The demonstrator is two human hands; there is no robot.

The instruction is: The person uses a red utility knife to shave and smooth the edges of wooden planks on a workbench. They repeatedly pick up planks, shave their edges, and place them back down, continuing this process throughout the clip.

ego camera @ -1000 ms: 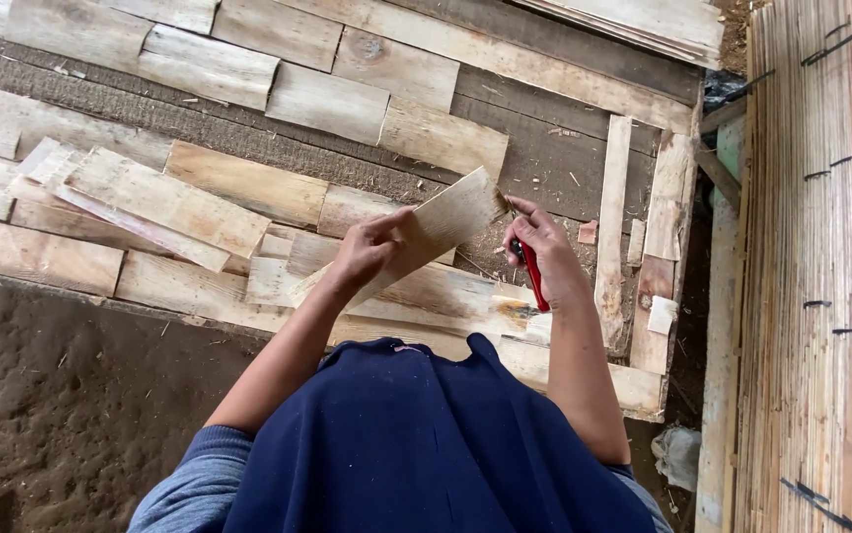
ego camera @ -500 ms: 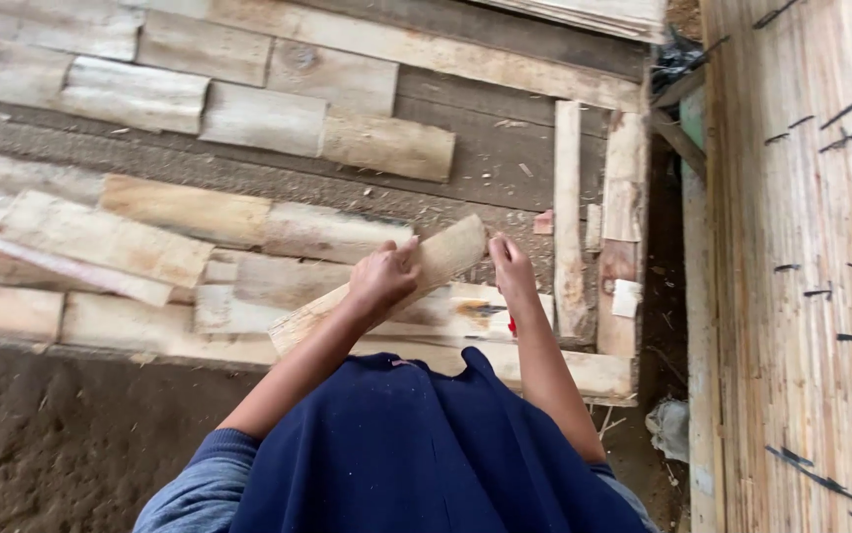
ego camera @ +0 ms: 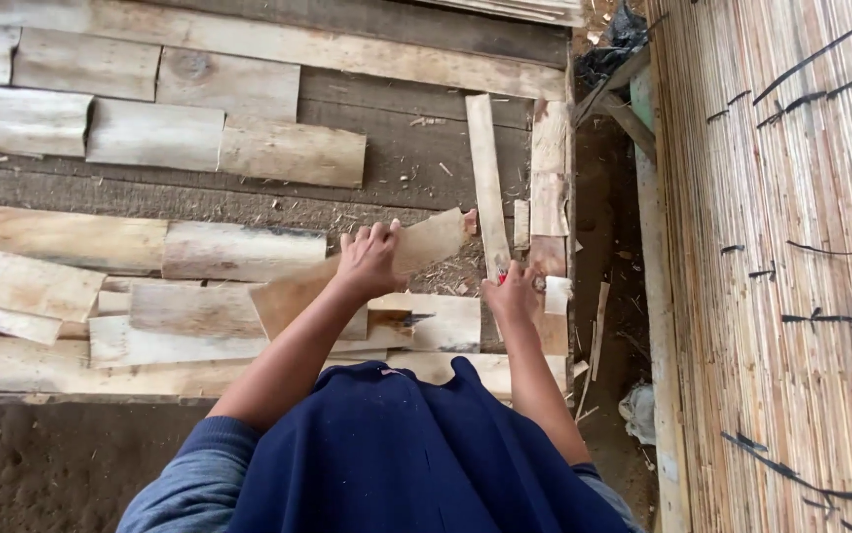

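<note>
We saw the left hand [ego camera: 369, 259] gripping a flat, pale-brown piece of wooden board [ego camera: 424, 247], its fingers curled over the board's upper edge so that the piece ran out to the right of them and slanted down to the left beneath the palm. The right hand [ego camera: 512, 293] was closed around a small red-handled tool [ego camera: 501, 279] — only a sliver of red showed above the knuckles, so we could not tell what kind. Just past those fingers stood a narrow upright wooden slat [ego camera: 486, 178]. Under and beyond both hands lay rough pale wooden slabs [ego camera: 238, 252] in rows on dark planks [ego camera: 416, 148]. Well to the right of the fingers hung a woven reed wall [ego camera: 791, 247] — no container showed anywhere.
</note>
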